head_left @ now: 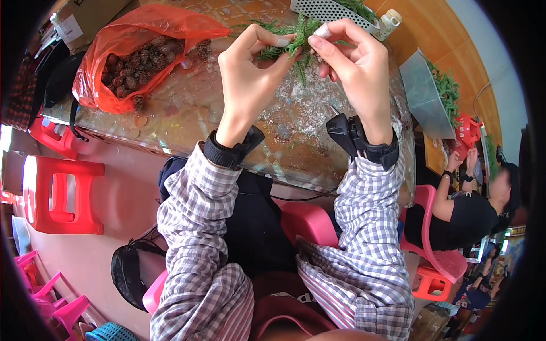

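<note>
Both hands are raised over the far part of the table, pinching a green artificial pine sprig (pixel 301 35) between them. My left hand (pixel 247 77) grips the sprig's left side with thumb and fingers. On the other side, my right hand (pixel 358 71) has thumb and forefinger pressed together at the sprig's right end; what lies exactly between those fingertips is too small to make out. White wrapping covers some fingertips. Beneath the hands, white flakes are scattered over the worn table (pixel 199 128).
An open red plastic bag (pixel 94 85) of pine cones (pixel 133 68) lies at left, beside a cardboard box (pixel 85 20). At the back stand a white perforated basket (pixel 341 14) and a small bottle (pixel 389 21). A clear bin (pixel 424 94) of greenery stands right. Another person (pixel 466 219) sits there.
</note>
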Available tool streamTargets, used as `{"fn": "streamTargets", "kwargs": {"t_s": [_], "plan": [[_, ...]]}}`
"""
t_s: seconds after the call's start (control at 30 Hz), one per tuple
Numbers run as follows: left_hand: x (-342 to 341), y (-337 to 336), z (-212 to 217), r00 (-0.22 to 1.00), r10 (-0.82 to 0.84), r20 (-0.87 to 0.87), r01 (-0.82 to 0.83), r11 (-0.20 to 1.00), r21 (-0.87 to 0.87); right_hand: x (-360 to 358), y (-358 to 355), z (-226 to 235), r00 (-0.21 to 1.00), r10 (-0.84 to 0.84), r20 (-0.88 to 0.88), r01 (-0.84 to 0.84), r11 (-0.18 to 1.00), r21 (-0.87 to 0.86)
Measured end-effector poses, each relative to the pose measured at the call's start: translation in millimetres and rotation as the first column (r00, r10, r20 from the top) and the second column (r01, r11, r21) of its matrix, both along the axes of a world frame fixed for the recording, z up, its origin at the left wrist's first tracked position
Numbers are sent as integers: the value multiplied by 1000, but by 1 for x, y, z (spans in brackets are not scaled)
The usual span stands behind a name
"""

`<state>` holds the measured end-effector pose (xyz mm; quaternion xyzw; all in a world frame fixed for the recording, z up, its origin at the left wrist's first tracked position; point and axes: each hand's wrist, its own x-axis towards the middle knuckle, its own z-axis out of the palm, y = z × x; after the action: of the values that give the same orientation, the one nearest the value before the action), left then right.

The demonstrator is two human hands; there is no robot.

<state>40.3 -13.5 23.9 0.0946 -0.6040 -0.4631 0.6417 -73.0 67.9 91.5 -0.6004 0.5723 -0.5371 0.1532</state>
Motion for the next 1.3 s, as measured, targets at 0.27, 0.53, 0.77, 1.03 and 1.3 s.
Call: {"fn": "streamTargets", "kwargs": {"t_s": [0.27, 0.53, 0.77, 1.03, 1.3], "plan": [[5, 4, 4, 995, -93, -38, 98, 987, 131, -6, -3, -1, 998, 57, 1, -57, 998, -41], [6, -2, 0, 998, 22, -60, -14, 992, 129, -3, -3, -5, 977, 179, -119, -185, 982, -46], [9, 0, 3, 997, 65, 39, -69, 989, 133, -1, -2, -3, 981, 193, -28, -192, 981, 25], [8, 0, 2, 996, -80, 48, 77, 995, 67, -7, -4, -6, 983, 170, -66, -173, 984, -42], [5, 2, 3, 989, -113, -91, 121, 988, 97, 0, -7, -11, 993, 88, -78, -93, 994, -65]]}}
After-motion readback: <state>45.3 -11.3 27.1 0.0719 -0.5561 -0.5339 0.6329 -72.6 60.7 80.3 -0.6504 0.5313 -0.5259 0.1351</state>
